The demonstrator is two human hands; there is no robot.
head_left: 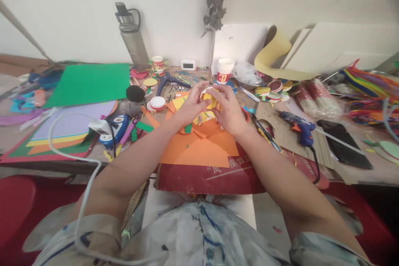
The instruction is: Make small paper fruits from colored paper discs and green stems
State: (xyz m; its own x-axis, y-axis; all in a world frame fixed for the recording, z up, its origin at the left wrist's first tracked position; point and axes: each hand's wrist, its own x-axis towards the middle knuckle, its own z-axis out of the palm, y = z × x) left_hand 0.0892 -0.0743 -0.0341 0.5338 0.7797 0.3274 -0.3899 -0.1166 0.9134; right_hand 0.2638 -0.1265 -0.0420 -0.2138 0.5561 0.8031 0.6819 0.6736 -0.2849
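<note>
Both of my hands meet over the middle of the table, fingers curved around a small round yellow piece with a white rim point(208, 97), perhaps a cut paper cup. My left hand point(196, 104) grips its left side, and my right hand point(229, 108) grips its right side. The fingers cover much of it. Beneath lie sheets of orange paper point(199, 149) with yellow and green scraps on top. A stack of paper cups point(225, 70) stands just behind my hands.
On the right are a utility knife point(268, 135), a blue glue gun point(299, 128) and a black phone point(344, 145). To the left lie coloured paper sheets point(68, 126) and a green sheet point(90, 84). A grey bottle point(134, 41) stands by the wall. A white cable point(84, 199) crosses my left arm.
</note>
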